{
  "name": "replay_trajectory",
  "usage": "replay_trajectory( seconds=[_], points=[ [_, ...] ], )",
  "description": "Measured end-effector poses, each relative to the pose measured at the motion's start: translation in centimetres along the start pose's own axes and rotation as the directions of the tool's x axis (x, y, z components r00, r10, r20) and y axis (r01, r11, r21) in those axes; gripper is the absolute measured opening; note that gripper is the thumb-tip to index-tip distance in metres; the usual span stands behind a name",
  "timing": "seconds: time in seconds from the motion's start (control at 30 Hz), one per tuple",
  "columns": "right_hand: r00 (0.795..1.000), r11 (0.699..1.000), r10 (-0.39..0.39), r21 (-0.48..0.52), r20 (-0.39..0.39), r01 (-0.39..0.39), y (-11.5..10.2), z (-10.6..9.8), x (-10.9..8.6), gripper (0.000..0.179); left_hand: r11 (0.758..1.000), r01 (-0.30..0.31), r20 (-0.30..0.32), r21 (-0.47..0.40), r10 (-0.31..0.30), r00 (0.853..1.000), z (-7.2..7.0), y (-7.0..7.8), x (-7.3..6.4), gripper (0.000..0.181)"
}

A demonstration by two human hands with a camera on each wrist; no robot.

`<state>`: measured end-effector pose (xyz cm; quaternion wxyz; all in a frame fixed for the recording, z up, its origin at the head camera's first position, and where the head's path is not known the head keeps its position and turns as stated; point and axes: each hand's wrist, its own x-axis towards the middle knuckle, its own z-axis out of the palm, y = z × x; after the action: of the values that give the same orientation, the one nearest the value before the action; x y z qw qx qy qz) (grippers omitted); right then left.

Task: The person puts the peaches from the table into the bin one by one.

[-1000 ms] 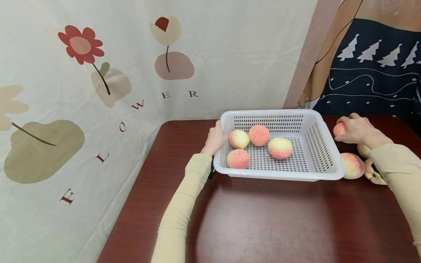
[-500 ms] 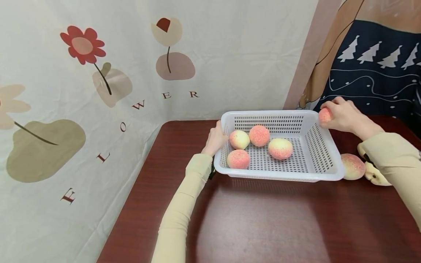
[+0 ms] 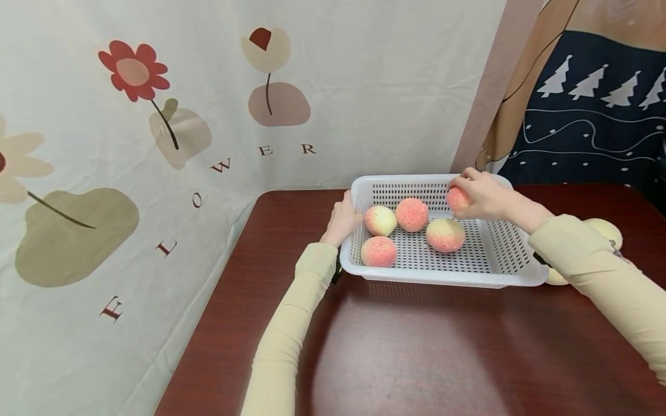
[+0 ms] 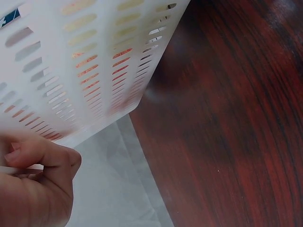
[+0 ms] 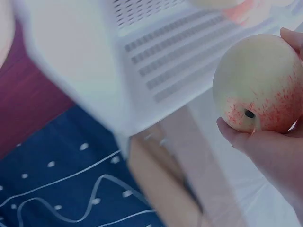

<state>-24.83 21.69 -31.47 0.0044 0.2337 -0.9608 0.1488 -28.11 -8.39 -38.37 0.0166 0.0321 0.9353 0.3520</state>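
My right hand grips a pink-and-yellow peach over the right half of a white plastic basket. In the right wrist view, fingers and thumb wrap this peach, and its dark stem hole faces the camera. Several more peaches rest in the left and middle of the basket, among them a yellowish peach and a pink peach. At the basket's left end my left hand holds the rim. The left wrist view shows this hand with its fingers curled over the rim, beside the slotted wall.
Right of the basket, more peach-like fruit, including a pale fruit, lies partly hidden by the right sleeve. The dark red wooden table meets a flower-printed curtain at the back. A navy cloth with trees hangs at the far right.
My right hand has lifted the peach from the table at the right and carried it left over the basket's rim, into the space above the basket. The left hand has stayed on the rim.
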Motion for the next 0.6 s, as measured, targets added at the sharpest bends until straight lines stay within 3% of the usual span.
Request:
replay_trajectory(
  seconds=[0.23, 0.4, 0.6],
  points=[
    [0.99, 0.992, -0.126, -0.005, 0.058, 0.127, -2.8, 1.6, 0.5, 0.052, 1.0, 0.011, 0.007, 0.009, -0.011, 1.0, 0.0, 0.1, 0.1, 0.058],
    [0.973, 0.982, -0.188, -0.006, 0.134, 0.19, -4.3, 2.8, 0.8, 0.053, 1.0, 0.019, 0.015, 0.009, -0.02, 1.0, 0.0, 0.1, 0.1, 0.059],
    [0.948, 0.96, -0.279, 0.016, 0.155, 0.28, -5.4, 4.6, 1.0, 0.047, 1.0, 0.024, 0.01, 0.009, -0.024, 1.0, 0.0, 0.1, 0.0, 0.058]
  ],
)
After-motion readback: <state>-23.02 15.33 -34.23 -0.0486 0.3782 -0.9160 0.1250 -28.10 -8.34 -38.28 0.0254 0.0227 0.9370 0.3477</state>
